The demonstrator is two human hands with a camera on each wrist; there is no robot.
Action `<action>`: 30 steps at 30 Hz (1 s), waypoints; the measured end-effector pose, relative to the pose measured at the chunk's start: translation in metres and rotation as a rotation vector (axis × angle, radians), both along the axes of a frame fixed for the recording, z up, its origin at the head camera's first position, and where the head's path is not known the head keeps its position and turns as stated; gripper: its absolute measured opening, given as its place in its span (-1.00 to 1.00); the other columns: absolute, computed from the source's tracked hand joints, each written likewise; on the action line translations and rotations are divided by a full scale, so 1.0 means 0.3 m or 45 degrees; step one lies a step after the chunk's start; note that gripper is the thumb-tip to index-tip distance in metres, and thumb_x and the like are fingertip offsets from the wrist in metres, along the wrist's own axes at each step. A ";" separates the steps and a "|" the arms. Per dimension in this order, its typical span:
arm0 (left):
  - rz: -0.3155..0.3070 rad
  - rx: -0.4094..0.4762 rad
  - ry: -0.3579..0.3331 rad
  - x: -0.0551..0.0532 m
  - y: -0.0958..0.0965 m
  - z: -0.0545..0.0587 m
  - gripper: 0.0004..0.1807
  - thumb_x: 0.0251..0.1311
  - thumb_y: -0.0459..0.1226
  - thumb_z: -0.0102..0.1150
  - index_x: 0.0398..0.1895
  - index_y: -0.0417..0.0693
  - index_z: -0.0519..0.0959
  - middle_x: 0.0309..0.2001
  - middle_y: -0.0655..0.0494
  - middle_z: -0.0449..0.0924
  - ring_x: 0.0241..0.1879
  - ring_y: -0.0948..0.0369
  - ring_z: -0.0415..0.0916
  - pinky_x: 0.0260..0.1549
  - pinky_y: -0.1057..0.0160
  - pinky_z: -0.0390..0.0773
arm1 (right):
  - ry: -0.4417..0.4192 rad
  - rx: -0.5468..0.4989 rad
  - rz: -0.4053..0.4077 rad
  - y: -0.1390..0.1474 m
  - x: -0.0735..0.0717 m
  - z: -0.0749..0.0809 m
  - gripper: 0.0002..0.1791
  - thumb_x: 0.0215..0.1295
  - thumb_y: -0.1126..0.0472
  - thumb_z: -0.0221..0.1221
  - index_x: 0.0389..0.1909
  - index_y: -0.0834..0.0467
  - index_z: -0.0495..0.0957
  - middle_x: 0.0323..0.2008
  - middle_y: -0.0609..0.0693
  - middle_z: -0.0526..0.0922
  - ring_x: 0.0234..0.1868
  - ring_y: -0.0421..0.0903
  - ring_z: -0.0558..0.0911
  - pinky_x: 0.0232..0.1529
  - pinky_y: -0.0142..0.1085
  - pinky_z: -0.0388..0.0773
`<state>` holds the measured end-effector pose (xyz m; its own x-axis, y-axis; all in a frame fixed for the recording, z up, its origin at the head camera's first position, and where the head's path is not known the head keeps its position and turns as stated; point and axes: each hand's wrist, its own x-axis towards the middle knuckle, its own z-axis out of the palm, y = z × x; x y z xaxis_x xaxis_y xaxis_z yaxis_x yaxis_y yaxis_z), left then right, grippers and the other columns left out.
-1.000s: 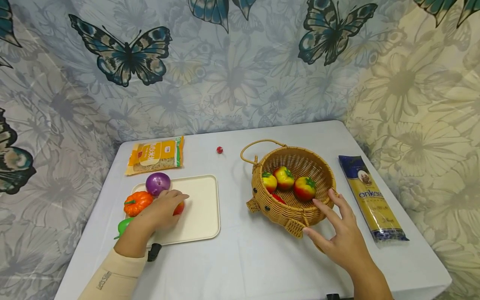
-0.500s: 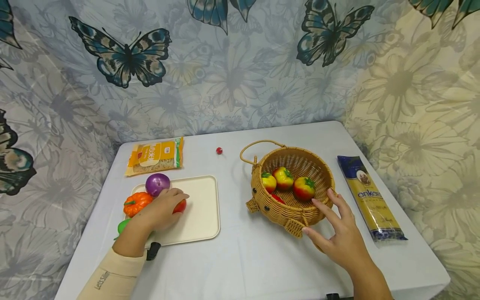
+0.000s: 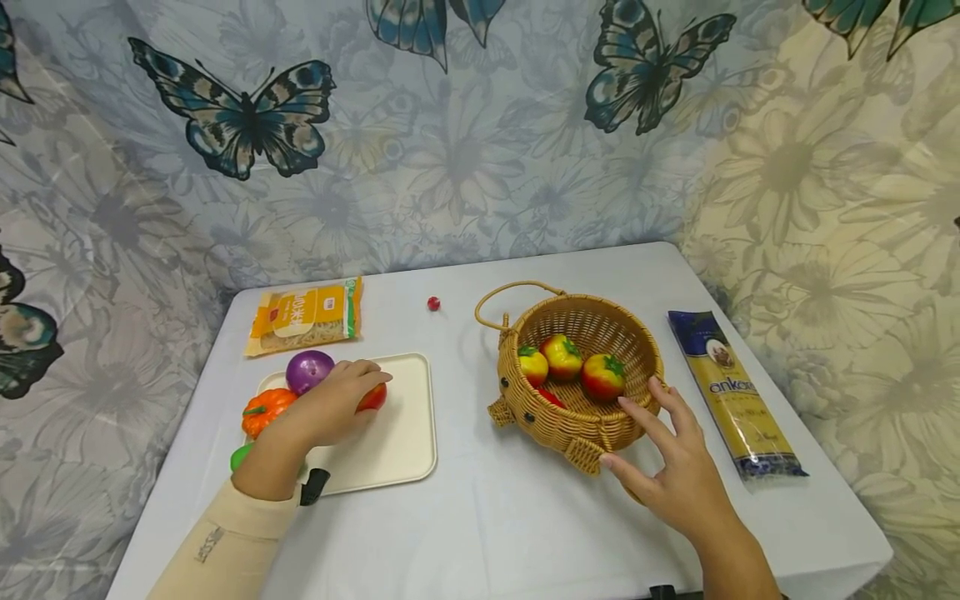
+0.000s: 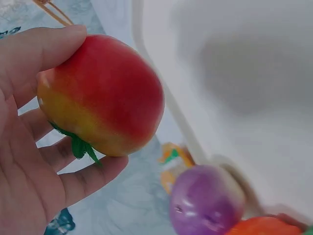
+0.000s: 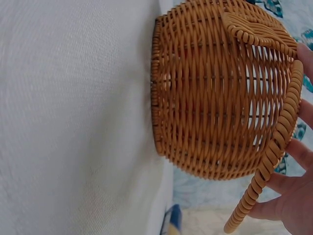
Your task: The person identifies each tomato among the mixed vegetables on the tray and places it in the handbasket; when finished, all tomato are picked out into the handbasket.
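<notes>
My left hand (image 3: 337, 404) grips a red-and-yellow toy persimmon (image 4: 105, 93) with a green leafy cap, above the cream tray (image 3: 408, 450). In the left wrist view, the thumb lies on one side of the fruit and the fingers on the other. Fingers of my right hand (image 3: 675, 467) hold the near right rim of a fish-shaped wicker basket (image 3: 577, 429), thumb low on the outside near a fin. Several similar persimmons (image 3: 603, 377) and a red piece (image 3: 551, 397) lie inside the basket. Its handle (image 5: 266, 166) crosses in front of the fingers in the right wrist view.
A purple round vegetable (image 3: 309, 372), an orange pumpkin (image 3: 267, 411) and a green vegetable (image 3: 240, 456) sit along the tray's left side. A yellow grain bag (image 3: 306, 315) and a small red ball (image 3: 433, 304) are at the back. A pasta packet (image 3: 735, 392) lies right.
The left hand has lifted slightly and moved a little right with the persimmon. The right hand stays at the basket rim; the head view has shifted slightly.
</notes>
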<state>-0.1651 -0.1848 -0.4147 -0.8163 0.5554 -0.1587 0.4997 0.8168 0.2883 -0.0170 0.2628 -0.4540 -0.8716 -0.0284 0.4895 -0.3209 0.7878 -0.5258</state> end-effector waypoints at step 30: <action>-0.329 0.064 0.169 -0.066 0.348 0.268 -0.42 0.35 -0.24 0.31 0.43 0.03 0.44 0.41 -0.02 0.37 0.40 -0.06 0.24 0.29 -0.05 0.50 | -0.015 0.002 -0.015 -0.001 0.003 -0.001 -0.10 -0.17 0.13 0.63 0.34 0.00 0.56 0.54 0.24 0.18 0.58 0.34 0.06 0.17 0.56 0.25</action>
